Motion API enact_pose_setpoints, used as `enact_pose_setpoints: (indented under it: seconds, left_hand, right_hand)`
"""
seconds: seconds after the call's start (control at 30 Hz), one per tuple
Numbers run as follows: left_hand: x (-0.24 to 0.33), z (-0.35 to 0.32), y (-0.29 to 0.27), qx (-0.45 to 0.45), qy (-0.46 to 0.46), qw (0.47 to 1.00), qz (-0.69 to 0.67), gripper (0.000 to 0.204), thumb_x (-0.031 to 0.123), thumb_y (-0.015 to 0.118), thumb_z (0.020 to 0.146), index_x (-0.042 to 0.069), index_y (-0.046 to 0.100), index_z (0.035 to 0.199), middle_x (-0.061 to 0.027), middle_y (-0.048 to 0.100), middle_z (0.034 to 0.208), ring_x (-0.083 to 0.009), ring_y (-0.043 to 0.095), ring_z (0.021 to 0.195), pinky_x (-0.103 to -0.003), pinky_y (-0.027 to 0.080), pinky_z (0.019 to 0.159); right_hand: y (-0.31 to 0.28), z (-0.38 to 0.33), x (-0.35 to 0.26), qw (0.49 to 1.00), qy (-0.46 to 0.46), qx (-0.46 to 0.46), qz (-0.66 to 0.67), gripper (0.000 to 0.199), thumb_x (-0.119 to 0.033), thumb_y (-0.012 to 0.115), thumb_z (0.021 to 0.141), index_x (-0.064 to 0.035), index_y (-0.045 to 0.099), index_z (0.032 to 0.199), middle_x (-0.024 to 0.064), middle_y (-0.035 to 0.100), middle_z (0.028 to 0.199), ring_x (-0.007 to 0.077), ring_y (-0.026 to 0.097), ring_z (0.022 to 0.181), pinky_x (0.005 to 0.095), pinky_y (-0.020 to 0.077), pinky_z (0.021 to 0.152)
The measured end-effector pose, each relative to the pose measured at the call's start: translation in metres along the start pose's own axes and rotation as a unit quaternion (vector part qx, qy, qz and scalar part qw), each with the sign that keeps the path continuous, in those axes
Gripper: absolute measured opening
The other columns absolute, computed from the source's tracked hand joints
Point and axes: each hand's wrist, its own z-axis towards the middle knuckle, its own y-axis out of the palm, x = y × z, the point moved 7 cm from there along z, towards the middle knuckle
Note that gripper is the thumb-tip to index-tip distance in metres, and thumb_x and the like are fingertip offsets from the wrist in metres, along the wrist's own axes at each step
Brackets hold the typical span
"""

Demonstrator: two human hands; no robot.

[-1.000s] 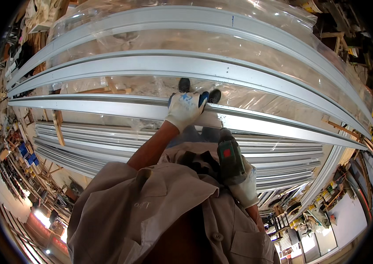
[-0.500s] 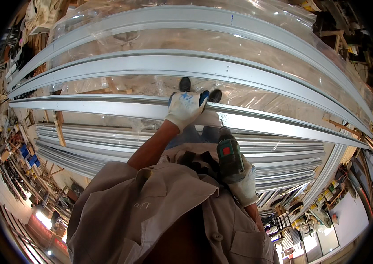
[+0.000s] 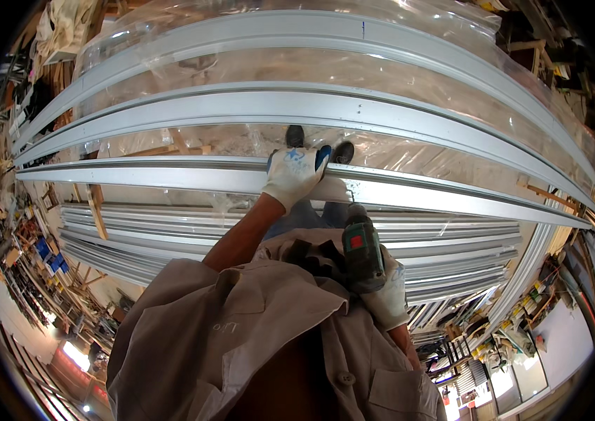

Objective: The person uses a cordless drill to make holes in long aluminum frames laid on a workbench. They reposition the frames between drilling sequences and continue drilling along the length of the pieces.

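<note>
My left hand (image 3: pixel 293 172), in a white glove with blue fingertips, is closed over the upper edge of the nearest silver metal profile (image 3: pixel 185 177). My right hand (image 3: pixel 390 295), gloved too, grips a dark green cordless drill (image 3: pixel 363 247) with a red patch. The drill's bit points away from me and its tip meets the near face of the profile, just right of my left hand. Small marks or shavings lie around the tip; whether it has gone into the metal I cannot tell. The drill's body hides most of my right fingers.
Beyond lie two more long silver profiles, a middle one (image 3: pixel 241 105) and a far one (image 3: pixel 255 29), over clear plastic sheeting (image 3: pixel 438 88). A stack of profiles (image 3: pixel 136 228) lies on the near side. Wooden pieces (image 3: pixel 96 210) stick out at the left. Clutter lines both sides.
The drill and my right hand have shifted slightly left and up. My left hand keeps its hold on the profile.
</note>
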Motion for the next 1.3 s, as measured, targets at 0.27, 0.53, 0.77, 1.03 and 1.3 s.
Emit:
enact_pose_setpoints:
  seconds: [0.27,0.53,0.77,1.03,1.3]
  left_hand:
    - [-0.003,-0.004,0.001,0.030,-0.023,0.999,-0.033,0.026,0.029,0.061,0.095,0.008,0.072,0.084,-0.0121,0.070,0.073,-0.0303,0.069,0.071,-0.045,0.051,0.067]
    - [-0.001,-0.003,0.003,-0.004,-0.030,1.000,-0.006,0.023,0.031,0.066,0.094,0.010,0.075,0.091,-0.0097,0.072,0.074,-0.0283,0.069,0.064,-0.042,0.056,0.069]
    - [-0.008,-0.002,0.007,-0.002,-0.050,0.997,-0.067,0.021,0.028,0.063,0.096,0.010,0.075,0.097,-0.0102,0.072,0.076,-0.0304,0.069,0.065,-0.043,0.057,0.070]
    - [-0.002,0.002,-0.001,-0.090,-0.050,0.995,-0.019,0.032,0.035,0.053,0.101,0.012,0.074,0.099,-0.0128,0.074,0.084,-0.0321,0.071,0.081,-0.045,0.054,0.078]
    - [-0.003,0.000,0.000,-0.044,-0.032,0.998,-0.032,0.038,0.036,0.050,0.102,0.009,0.074,0.090,-0.0125,0.073,0.082,-0.0327,0.071,0.079,-0.045,0.056,0.072]
  right_hand:
    - [0.005,0.000,0.008,1.000,0.011,0.007,-0.025,0.034,-0.021,0.079,0.076,0.0009,0.064,0.096,0.0218,0.068,0.079,0.0431,0.067,0.072,0.0457,0.0507,0.063]
    - [0.010,0.003,0.008,0.999,0.035,0.024,-0.029,0.037,-0.021,0.079,0.073,-0.0003,0.065,0.101,0.0220,0.069,0.081,0.0430,0.069,0.077,0.0444,0.0529,0.067]
    - [0.009,0.004,-0.001,0.998,0.067,0.006,0.000,0.046,-0.026,0.080,0.072,0.0001,0.064,0.106,0.0226,0.069,0.083,0.0436,0.069,0.079,0.0456,0.0536,0.067]
    - [0.012,-0.005,-0.003,0.999,0.031,0.032,0.006,0.045,-0.026,0.081,0.070,0.0006,0.065,0.103,0.0215,0.070,0.080,0.0394,0.072,0.076,0.0440,0.0540,0.066]
    - [0.012,-0.007,-0.004,0.998,0.034,0.045,0.026,0.050,-0.030,0.082,0.072,0.0013,0.065,0.107,0.0206,0.071,0.083,0.0391,0.072,0.077,0.0432,0.0552,0.068]
